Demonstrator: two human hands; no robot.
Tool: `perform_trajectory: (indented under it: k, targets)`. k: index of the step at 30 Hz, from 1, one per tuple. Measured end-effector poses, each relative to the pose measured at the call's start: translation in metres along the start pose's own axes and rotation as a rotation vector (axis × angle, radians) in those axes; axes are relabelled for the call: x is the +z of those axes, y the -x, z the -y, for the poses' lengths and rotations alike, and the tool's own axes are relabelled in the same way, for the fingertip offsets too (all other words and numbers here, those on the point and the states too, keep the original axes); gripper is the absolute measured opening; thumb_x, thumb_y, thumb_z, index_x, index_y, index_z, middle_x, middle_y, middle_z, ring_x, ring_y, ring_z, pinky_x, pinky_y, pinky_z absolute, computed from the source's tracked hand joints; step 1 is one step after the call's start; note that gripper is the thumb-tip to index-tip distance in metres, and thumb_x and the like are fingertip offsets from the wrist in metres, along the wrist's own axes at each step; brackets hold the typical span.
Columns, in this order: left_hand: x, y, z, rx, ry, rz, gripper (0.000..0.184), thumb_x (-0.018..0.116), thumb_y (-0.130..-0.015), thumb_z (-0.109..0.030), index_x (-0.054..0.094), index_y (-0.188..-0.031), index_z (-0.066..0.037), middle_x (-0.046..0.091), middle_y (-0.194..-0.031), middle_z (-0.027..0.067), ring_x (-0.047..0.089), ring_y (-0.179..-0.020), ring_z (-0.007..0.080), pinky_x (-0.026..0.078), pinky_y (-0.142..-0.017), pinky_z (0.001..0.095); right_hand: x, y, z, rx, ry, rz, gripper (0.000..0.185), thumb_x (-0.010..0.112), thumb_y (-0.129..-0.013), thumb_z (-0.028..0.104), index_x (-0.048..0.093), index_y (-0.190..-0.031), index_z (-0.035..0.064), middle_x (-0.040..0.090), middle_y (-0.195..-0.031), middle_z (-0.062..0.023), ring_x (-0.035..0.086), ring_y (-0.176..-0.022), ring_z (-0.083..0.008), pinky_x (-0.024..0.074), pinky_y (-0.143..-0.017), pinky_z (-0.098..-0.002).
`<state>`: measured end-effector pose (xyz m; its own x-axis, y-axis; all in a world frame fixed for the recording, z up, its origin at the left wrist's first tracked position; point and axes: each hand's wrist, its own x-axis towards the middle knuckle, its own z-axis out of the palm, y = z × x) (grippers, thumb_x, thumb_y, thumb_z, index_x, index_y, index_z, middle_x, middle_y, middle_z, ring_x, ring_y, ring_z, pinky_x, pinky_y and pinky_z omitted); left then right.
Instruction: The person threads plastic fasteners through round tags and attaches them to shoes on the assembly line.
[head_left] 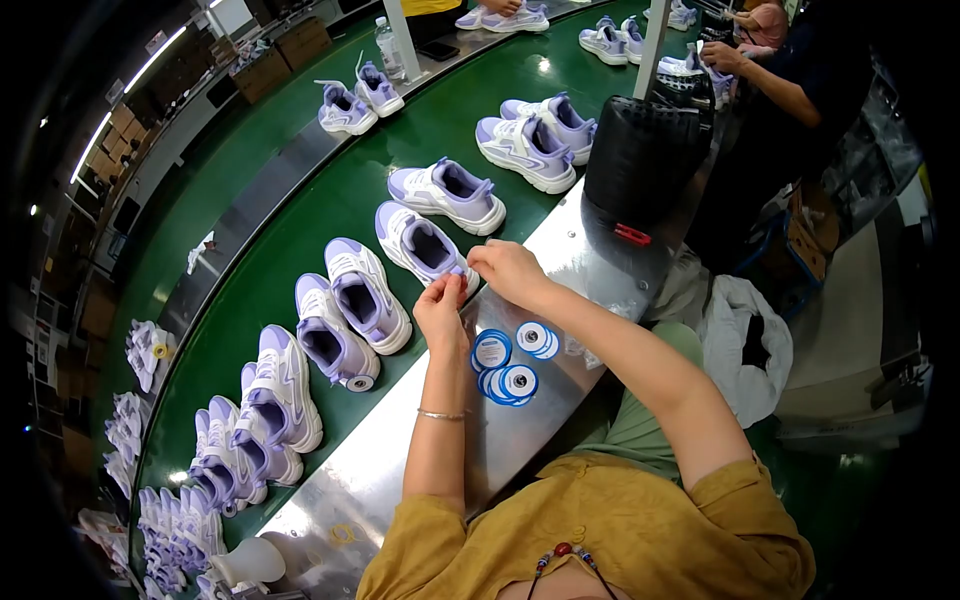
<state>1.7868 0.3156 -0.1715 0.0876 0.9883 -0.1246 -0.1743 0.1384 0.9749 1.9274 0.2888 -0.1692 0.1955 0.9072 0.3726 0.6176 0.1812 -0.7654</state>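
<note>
A white and lilac sneaker [412, 232] lies on the green belt, its heel toward me. My left hand [440, 312] is closed in a pinch at its lilac heel loop. Close beside it, my right hand [508, 272] is also pinched at the heel; whatever is between those fingertips is too small to make out. Below my hands, small stacks of round blue-and-white tags [518, 381] lie on the metal ledge [350, 490]. A similar round tag [360, 383] sits at the heel of another sneaker [328, 335] to the left.
More sneakers [280, 390] line the curved green belt [300, 215] on both sides. A black basket [645, 155] stands on the ledge at right, beyond it a co-worker's arm [770, 85]. A white plastic bag [745, 345] is at my right; rubber bands [345, 533] lie on the ledge.
</note>
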Motion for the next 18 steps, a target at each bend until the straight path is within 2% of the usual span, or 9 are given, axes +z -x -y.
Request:
perform_trajectory:
  k: [8, 10, 11, 13, 14, 16, 18]
  targets:
    - [0.001, 0.003, -0.001, -0.001, 0.019, -0.018, 0.013, 0.063, -0.084, -0.008, 0.062, -0.092, 0.001, 0.063, -0.086, 0.0057, 0.06, -0.075, 0.0124, 0.048, -0.065, 0.0213, -0.002, -0.004, 0.009, -0.025, 0.024, 0.088, 0.016, 0.051, -0.085, 0.02, 0.062, -0.09, 0.0106, 0.061, -0.084, -0.0137, 0.061, -0.081, -0.0326, 0.0475, -0.069, -0.0424]
    - [0.001, 0.005, -0.002, 0.064, -0.091, -0.062, 0.01, 0.063, -0.085, -0.009, 0.062, -0.091, -0.001, 0.062, -0.083, 0.0023, 0.056, -0.07, 0.0086, 0.041, -0.059, 0.0184, -0.006, -0.005, 0.011, 0.066, -0.155, 0.12, 0.018, 0.05, -0.084, 0.017, 0.06, -0.097, 0.0089, 0.063, -0.084, -0.0163, 0.061, -0.08, -0.0338, 0.0474, -0.069, -0.0427]
    - [0.002, 0.005, -0.004, 0.062, -0.087, -0.066, 0.01, 0.063, -0.085, -0.009, 0.062, -0.091, -0.001, 0.062, -0.083, 0.0023, 0.056, -0.07, 0.0086, 0.041, -0.059, 0.0184, -0.009, -0.005, 0.01, 0.066, -0.152, 0.126, 0.018, 0.05, -0.084, 0.017, 0.06, -0.097, 0.0089, 0.063, -0.084, -0.0163, 0.061, -0.08, -0.0338, 0.0474, -0.069, -0.0427]
    - [0.002, 0.005, -0.013, 0.293, -0.181, -0.109, 0.011, 0.062, -0.086, -0.009, 0.063, -0.091, 0.0, 0.06, -0.08, -0.0003, 0.049, -0.064, 0.0051, 0.034, -0.055, 0.0169, -0.012, -0.007, 0.007, 0.148, -0.286, 0.089, 0.021, 0.049, -0.084, 0.014, 0.058, -0.101, 0.0061, 0.063, -0.082, -0.0189, 0.061, -0.078, -0.035, 0.047, -0.069, -0.0441]
    - [0.002, 0.006, -0.018, 0.294, -0.181, -0.111, 0.011, 0.062, -0.086, -0.009, 0.063, -0.091, 0.0, 0.06, -0.08, -0.0003, 0.049, -0.064, 0.0051, 0.034, -0.055, 0.0169, -0.012, -0.008, 0.007, 0.147, -0.287, 0.091, 0.021, 0.049, -0.084, 0.014, 0.058, -0.101, 0.0061, 0.063, -0.082, -0.0189, 0.061, -0.078, -0.035, 0.047, -0.069, -0.0441]
    - [0.003, 0.007, -0.024, 0.463, -0.302, -0.103, 0.012, 0.061, -0.086, -0.01, 0.064, -0.093, 0.001, 0.058, -0.076, -0.002, 0.044, -0.063, 0.0032, 0.032, -0.054, 0.0164, -0.013, -0.009, 0.004, 0.129, -0.34, 0.034, 0.022, 0.049, -0.084, 0.012, 0.057, -0.101, 0.003, 0.063, -0.079, -0.02, 0.061, -0.076, -0.0361, 0.0471, -0.069, -0.0438]
    - [0.008, 0.008, -0.024, 0.51, -0.334, -0.087, 0.013, 0.059, -0.087, -0.009, 0.065, -0.096, 0.0, 0.057, -0.074, -0.0024, 0.042, -0.06, 0.0026, 0.031, -0.052, 0.017, -0.014, -0.01, 0.008, 0.106, -0.368, 0.025, 0.021, 0.049, -0.084, 0.012, 0.057, -0.101, 0.0021, 0.063, -0.08, -0.0202, 0.061, -0.076, -0.0359, 0.0475, -0.068, -0.0428]
